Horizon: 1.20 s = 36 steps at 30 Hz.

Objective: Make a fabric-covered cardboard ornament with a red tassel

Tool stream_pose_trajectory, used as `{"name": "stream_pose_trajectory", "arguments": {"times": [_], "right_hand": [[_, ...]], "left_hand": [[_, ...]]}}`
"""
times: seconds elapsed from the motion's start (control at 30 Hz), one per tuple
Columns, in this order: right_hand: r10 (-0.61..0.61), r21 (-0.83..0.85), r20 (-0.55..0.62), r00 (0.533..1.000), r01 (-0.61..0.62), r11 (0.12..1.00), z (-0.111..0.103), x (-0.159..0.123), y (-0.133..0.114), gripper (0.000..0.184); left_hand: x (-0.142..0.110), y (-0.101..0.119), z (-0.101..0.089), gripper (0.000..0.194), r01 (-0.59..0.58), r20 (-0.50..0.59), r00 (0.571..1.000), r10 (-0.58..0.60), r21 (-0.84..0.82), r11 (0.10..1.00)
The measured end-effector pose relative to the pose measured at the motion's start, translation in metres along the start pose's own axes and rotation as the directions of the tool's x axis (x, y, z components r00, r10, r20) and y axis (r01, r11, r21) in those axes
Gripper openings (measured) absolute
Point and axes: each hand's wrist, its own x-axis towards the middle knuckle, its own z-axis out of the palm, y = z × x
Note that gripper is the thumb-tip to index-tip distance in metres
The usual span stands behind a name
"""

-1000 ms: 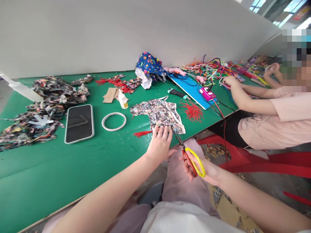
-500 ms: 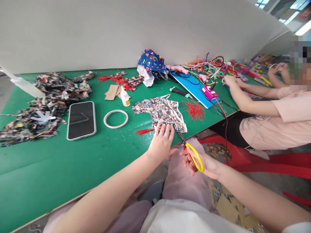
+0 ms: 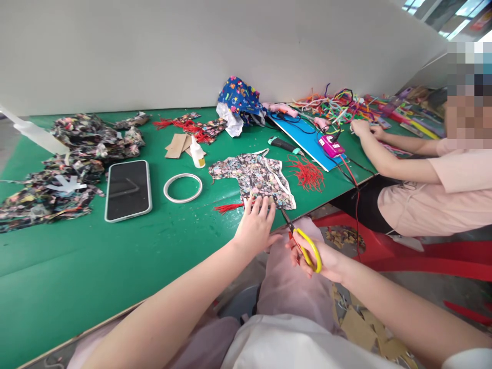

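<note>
Head view shows the left hand (image 3: 254, 223), fingers slightly spread, pressing floral fabric (image 3: 261, 177). Right-hand (image 3: 309, 254) fingers grip scissors (image 3: 303, 246).

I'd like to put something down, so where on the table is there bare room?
The widest bare patch of table lies between the phone, the ring and the left forearm. A narrow gap separates phone and ring. It is crowded around the floral cloth, left hand and scissors, and among the far-right cords.
</note>
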Motion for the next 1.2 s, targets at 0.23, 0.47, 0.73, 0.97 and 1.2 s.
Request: {"name": "stream_pose_trajectory", "arguments": {"times": [0.23, 0.47, 0.73, 0.97, 1.2], "right_hand": [[0.053, -0.032, -0.022, 0.998, -0.054, 0.998, 0.005, -0.005, -0.010, 0.039], [0.137, -0.030, -0.070, 0.988, -0.140, 0.990, 0.012, -0.012, -0.020, 0.037], [0.094, -0.070, -0.209, 0.973, -0.111, 0.991, 0.010, -0.012, -0.023, 0.039], [0.089, -0.165, -0.210, 0.974, -0.125, 0.978, 0.001, -0.018, -0.021, 0.047], [0.098, -0.167, -0.084, 0.992, -0.111, 0.980, -0.001, -0.015, -0.016, 0.046]], "left_hand": [[0.000, 0.000, 0.001, 0.082, -0.007, -0.008, 1.000, 0.007, -0.004, 1.000], [0.000, -0.001, 0.004, 0.082, -0.007, -0.007, 1.000, 0.007, -0.004, 1.000], [0.000, 0.000, 0.003, 0.083, -0.006, -0.020, 1.000, 0.006, -0.023, 1.000], [0.000, -0.001, 0.004, 0.084, -0.011, -0.020, 1.000, 0.010, -0.019, 1.000], [0.000, -0.001, 0.004, 0.084, -0.008, -0.018, 1.000, 0.008, -0.009, 1.000]]}}
